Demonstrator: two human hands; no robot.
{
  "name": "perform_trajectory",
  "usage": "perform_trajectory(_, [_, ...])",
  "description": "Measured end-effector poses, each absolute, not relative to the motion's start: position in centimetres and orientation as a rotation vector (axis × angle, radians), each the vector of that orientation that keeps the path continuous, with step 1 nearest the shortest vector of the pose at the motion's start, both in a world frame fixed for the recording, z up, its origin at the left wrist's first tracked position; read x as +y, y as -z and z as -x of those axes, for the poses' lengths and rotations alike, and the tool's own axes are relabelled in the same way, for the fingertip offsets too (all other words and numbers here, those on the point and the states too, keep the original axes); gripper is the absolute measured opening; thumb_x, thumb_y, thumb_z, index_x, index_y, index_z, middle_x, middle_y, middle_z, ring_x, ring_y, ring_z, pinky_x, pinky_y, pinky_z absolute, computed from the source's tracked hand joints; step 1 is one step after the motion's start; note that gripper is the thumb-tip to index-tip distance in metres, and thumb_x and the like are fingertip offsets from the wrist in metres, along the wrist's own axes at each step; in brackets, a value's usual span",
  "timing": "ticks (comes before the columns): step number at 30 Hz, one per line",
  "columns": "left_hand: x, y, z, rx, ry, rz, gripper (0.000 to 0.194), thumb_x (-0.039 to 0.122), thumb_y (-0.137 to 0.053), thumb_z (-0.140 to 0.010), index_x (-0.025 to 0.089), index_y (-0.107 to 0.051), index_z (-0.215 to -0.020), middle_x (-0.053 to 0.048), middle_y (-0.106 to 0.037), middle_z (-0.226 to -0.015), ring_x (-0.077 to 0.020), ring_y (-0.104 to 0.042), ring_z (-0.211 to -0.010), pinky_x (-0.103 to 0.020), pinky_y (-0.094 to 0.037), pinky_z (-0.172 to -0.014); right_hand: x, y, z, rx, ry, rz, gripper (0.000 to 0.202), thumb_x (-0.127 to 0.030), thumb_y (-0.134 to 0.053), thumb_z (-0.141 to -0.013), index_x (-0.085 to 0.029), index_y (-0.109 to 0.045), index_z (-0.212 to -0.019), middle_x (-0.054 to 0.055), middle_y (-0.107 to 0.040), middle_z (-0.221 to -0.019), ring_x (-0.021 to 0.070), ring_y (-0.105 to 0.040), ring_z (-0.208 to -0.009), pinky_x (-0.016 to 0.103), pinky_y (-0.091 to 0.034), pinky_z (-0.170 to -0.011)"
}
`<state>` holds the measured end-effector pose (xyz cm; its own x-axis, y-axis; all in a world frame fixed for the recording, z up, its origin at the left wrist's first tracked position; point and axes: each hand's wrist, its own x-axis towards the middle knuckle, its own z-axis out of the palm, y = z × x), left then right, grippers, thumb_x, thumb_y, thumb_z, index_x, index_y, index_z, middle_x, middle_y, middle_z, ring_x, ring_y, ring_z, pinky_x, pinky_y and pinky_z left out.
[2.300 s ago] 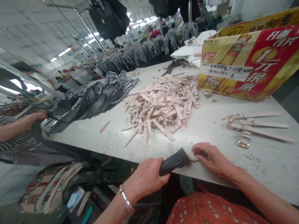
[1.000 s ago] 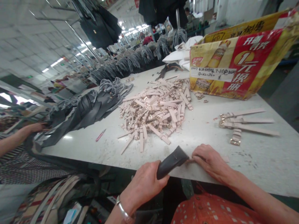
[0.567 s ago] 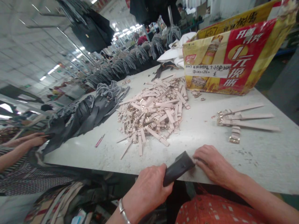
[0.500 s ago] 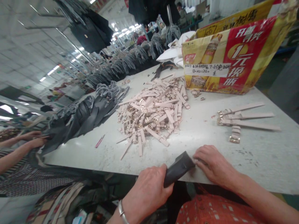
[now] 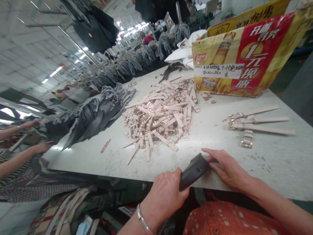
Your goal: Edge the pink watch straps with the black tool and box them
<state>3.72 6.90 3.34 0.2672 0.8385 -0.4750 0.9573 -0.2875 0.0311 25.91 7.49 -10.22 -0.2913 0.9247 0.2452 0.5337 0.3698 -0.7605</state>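
Note:
My left hand (image 5: 168,189), with a silver bangle at the wrist, is closed around a dark leather-like piece (image 5: 194,171). This piece is folded or tubular, tilts up to the right over the table's front edge, and has a small fitting near its far end. My right hand (image 5: 225,168) is at that far end, index finger stretched out and thumb apart. Its fingertips are partly behind the piece, and I cannot tell whether they touch it. Ahead lies a heap of pale pink buckle straps (image 5: 158,114). Several more pale straps (image 5: 261,120) are on the right, beside a short buckled loop (image 5: 247,139).
A yellow and red cardboard box (image 5: 220,65) stands at the back right of the white table (image 5: 97,166). A pink-handled small tool (image 5: 105,146) lies left of the heap. Dark bag pieces (image 5: 90,120) line the left edge, where a co-worker's hands (image 5: 41,147) are.
The left hand and dark piece have shifted right and slightly up. My right hand's fingers have spread, its index finger extending. The co-worker's hands have moved apart.

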Motion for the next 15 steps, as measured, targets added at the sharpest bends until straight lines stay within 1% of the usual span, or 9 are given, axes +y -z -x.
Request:
perform_trajectory(3, [7.2,-3.3,-2.5,1.697,0.487,-2.171,0.023,0.037,-0.045,-0.084,0.02,-0.058,-0.091,-0.005,-0.068,-0.08,-0.0223,-0.066,-0.079,-0.028,-0.043,-0.066,7.5,10.3,-25.9,-1.955,-0.733,1.256,0.054,-0.012,-0.048,-0.082,-0.022,-0.039,-0.134,0.006,-0.066,-0.096,0.0223,-0.058,-0.09,0.04,-0.045,-0.084])
perform_trajectory(7, [6.9,-3.8,-1.1,1.712,0.499,-2.141,0.021,0.039,-0.046,-0.084,0.022,-0.058,-0.088,-0.004,-0.068,-0.077,-0.0226,-0.066,-0.076,-0.028,-0.043,-0.063,7.5,10.3,-25.8,-1.936,-0.731,1.274,0.052,-0.011,-0.048,-0.081,-0.022,-0.043,-0.132,0.006,-0.067,-0.092,0.0217,-0.059,-0.086,0.038,-0.046,-0.081])
perform_trajectory(11, [6.0,-4.0,-1.5,1.667,0.528,-2.198,0.02,0.038,-0.047,-0.084,0.023,-0.058,-0.09,-0.004,-0.069,-0.08,-0.0249,-0.066,-0.079,-0.032,-0.045,-0.068,7.5,10.0,-25.7,-1.913,-0.752,1.269,0.05,-0.011,-0.048,-0.081,-0.021,-0.045,-0.129,0.005,-0.068,-0.09,0.0214,-0.059,-0.085,0.039,-0.045,-0.08])
perform_trajectory(15, [6.1,-3.4,-3.1,1.618,0.544,-2.26,0.021,0.035,-0.046,-0.083,0.022,-0.058,-0.094,-0.007,-0.069,-0.083,-0.0268,-0.066,-0.08,-0.035,-0.047,-0.071,7.6,9.8,-25.8,-1.924,-0.781,1.266,0.047,-0.012,-0.047,-0.082,-0.021,-0.046,-0.128,0.006,-0.067,-0.093,0.022,-0.058,-0.087,0.039,-0.045,-0.082])
